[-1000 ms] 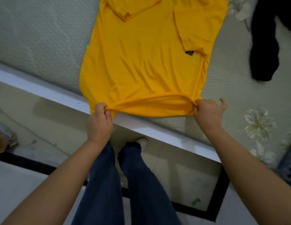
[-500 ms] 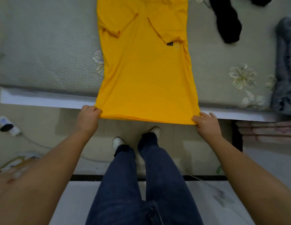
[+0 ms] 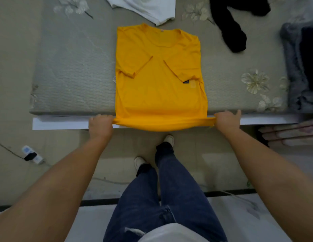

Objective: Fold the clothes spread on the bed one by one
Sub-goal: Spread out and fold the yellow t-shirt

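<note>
Head view: the yellow T-shirt now lies squared on the bed, sleeves in; left hand and right hand each grip a hem corner, pulled taut since a moment ago, ready to fold upward.

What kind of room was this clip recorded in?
Most likely a bedroom at home. A bed with a flower-print cover fills the view, loose clothes lie on it, namely a yellow T-shirt, a white garment and a black one, and a power strip lies on the tiled floor.
</note>
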